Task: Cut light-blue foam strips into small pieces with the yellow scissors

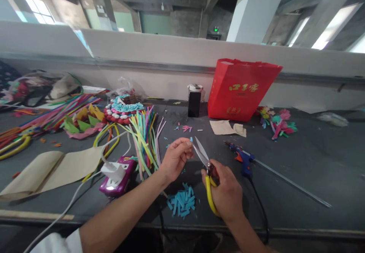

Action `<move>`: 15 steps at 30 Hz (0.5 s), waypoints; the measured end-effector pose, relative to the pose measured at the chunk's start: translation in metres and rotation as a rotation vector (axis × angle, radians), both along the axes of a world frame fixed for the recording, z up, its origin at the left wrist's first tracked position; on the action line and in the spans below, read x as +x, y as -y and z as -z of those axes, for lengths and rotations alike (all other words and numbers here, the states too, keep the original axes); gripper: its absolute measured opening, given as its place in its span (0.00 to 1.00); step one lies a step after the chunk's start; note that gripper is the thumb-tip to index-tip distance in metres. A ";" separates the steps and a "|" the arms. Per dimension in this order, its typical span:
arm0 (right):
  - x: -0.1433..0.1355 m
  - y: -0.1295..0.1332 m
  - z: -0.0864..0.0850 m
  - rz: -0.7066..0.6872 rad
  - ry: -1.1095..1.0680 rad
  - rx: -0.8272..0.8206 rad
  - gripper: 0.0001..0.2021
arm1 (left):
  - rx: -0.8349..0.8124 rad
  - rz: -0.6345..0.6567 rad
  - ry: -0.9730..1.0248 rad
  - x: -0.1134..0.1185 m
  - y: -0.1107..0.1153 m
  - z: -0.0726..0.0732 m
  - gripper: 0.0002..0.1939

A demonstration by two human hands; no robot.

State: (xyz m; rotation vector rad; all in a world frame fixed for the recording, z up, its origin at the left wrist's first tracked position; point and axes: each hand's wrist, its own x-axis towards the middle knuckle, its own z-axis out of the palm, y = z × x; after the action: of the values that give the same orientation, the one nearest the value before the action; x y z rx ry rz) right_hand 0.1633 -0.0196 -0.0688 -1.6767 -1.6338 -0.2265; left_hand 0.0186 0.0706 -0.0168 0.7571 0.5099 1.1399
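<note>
My right hand (226, 188) is wrapped round the handles of yellow-handled scissors (203, 155), whose blades stand slightly apart and point up and away. Close by on the left, my left hand (177, 158) is closed in a pinch. A small blue strip (191, 139) shows at its fingertips, right beside the blade tips; most of it is hidden. Below the hands, near the table's front edge, lies a pile of short blue cut pieces (181, 200). Several pink cut pieces (187, 128) are scattered farther back.
A blue glue gun (243, 159) with a long clear stick lies at right. Behind stand a red bag (242, 89) and a bottle (194, 102). At left are a bundle of coloured fuzzy stems (145, 139), a purple power strip (118, 182) with cables, and an open notebook (76, 163).
</note>
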 end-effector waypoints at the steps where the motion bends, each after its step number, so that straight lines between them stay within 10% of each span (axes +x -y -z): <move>1: -0.001 0.000 0.000 0.008 0.016 -0.002 0.14 | 0.003 -0.003 0.007 0.000 0.000 0.000 0.08; 15: -0.005 0.003 0.001 0.029 0.054 -0.018 0.14 | -0.009 0.016 0.040 0.001 0.006 -0.005 0.09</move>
State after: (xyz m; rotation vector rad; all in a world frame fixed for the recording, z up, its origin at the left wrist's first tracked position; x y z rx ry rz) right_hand 0.1582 -0.0224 -0.0703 -1.7221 -1.6568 -0.2739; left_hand 0.0201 0.0648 -0.0116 0.7275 0.4745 1.1351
